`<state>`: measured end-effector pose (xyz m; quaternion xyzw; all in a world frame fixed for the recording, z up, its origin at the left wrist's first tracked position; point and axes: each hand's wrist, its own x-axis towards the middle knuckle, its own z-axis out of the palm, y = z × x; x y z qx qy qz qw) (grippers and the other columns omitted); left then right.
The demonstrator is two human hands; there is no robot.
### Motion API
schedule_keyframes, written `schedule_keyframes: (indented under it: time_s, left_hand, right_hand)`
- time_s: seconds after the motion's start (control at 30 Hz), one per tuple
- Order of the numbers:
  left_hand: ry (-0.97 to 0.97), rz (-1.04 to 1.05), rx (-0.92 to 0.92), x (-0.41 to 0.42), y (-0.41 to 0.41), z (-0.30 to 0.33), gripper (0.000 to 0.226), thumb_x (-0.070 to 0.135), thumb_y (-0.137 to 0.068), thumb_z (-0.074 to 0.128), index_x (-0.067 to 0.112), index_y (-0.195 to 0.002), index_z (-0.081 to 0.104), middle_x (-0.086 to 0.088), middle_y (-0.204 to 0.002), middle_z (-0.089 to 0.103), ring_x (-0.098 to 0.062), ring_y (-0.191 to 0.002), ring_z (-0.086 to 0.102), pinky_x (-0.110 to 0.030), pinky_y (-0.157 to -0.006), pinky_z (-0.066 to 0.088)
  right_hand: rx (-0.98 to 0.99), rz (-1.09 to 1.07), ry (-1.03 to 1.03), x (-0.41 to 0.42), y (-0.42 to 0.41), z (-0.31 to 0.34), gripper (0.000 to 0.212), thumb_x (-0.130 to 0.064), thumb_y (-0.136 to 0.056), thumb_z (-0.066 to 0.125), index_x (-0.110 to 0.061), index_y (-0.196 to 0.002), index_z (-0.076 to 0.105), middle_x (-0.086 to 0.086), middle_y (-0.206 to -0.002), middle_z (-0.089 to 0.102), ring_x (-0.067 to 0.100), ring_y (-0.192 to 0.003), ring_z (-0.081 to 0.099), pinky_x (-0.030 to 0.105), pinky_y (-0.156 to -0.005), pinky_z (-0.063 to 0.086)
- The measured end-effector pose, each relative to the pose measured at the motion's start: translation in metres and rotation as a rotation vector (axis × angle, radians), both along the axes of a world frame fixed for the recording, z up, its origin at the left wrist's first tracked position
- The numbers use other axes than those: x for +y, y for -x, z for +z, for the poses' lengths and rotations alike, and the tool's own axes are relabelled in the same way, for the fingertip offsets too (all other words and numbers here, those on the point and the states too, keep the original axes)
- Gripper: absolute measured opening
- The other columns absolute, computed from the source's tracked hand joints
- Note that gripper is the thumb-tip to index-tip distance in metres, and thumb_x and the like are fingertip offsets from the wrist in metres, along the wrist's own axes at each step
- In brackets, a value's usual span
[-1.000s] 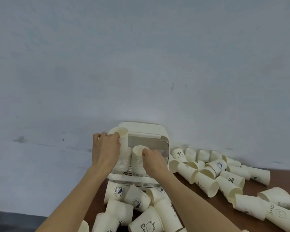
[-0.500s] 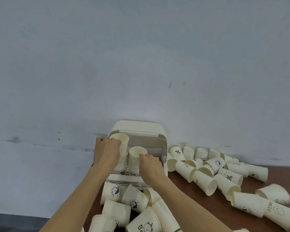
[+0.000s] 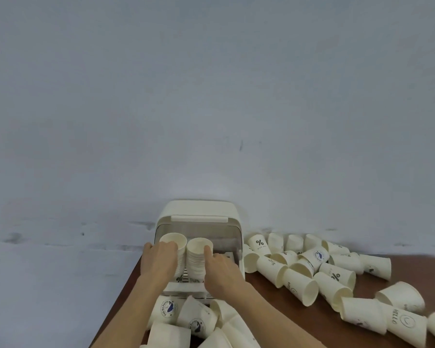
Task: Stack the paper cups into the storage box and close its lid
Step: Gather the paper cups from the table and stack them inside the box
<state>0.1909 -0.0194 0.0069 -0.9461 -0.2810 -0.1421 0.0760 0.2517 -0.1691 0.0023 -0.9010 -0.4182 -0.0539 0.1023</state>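
We had two stacks of paper cups standing side by side in the storage box [image 3: 199, 247], whose lid [image 3: 199, 209] was swung up and back at the wall. Our left hand [image 3: 158, 259] was wrapped round the left stack [image 3: 173, 249], fingers curled on its side up near the rim, and our right hand [image 3: 219, 270] was against the right stack [image 3: 199, 254] with a finger laid up its side to the rim; whether the other fingers gripped it we could not tell. To seat these well, we judged it best to press each stack straight down and keep both upright and touching, so neither leaned out over the slatted front tray [image 3: 183, 287]. Squeezing would have dented the thin rims, so a light hold low on the sides looked wiser. Many loose cups lay tipped on the brown table [image 3: 261, 297], a heap to the right [image 3: 309, 270] and another just in front of the box [image 3: 186, 320], so the lid was far from due.
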Motion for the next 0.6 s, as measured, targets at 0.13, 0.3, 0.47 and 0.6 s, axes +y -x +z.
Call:
schedule_keyframes:
  time_s: [0.13, 0.3, 0.47, 0.6]
  left_hand:
    - [0.000, 0.012, 0.082, -0.003, -0.002, -0.002, 0.032, 0.004, -0.089, 0.042, 0.021, -0.114, 0.055, 0.000, -0.110, 0.066, -0.019, -0.106, 0.060, -0.033, -0.093, 0.034]
    - [-0.004, 0.022, 0.090, -0.010, -0.001, -0.002, 0.046, 0.012, -0.090, 0.041, 0.015, -0.136, 0.039, -0.004, -0.114, 0.065, -0.023, -0.110, 0.057, -0.036, -0.095, 0.035]
    - [-0.072, -0.059, 0.030, -0.037, 0.003, 0.000, 0.045, 0.015, -0.088, 0.043, 0.017, -0.133, 0.040, -0.005, -0.114, 0.062, -0.026, -0.109, 0.055, -0.039, -0.094, 0.036]
    - [-0.036, -0.151, 0.065, -0.073, -0.001, 0.001, 0.036, 0.017, -0.089, 0.044, 0.018, -0.124, 0.047, -0.007, -0.117, 0.058, -0.028, -0.110, 0.053, -0.040, -0.092, 0.036]
  right_hand:
    - [0.024, -0.019, 0.016, -0.004, -0.001, 0.001, 0.075, -0.003, -0.087, 0.050, -0.008, -0.150, 0.010, 0.017, -0.119, 0.056, 0.033, -0.103, 0.055, 0.037, -0.068, 0.040]
    - [0.031, -0.006, -0.015, -0.012, -0.002, 0.001, 0.063, -0.003, -0.085, 0.049, -0.007, -0.143, 0.023, 0.014, -0.113, 0.059, 0.033, -0.101, 0.057, 0.039, -0.067, 0.044]
    - [0.022, -0.018, 0.000, -0.028, -0.005, 0.005, 0.042, -0.001, -0.084, 0.047, -0.006, -0.125, 0.036, 0.015, -0.106, 0.059, 0.032, -0.095, 0.057, 0.039, -0.068, 0.046]
    - [0.003, -0.073, 0.018, -0.053, -0.015, 0.005, 0.039, -0.001, -0.085, 0.047, -0.006, -0.122, 0.037, 0.015, -0.108, 0.058, 0.029, -0.091, 0.056, 0.036, -0.068, 0.045]
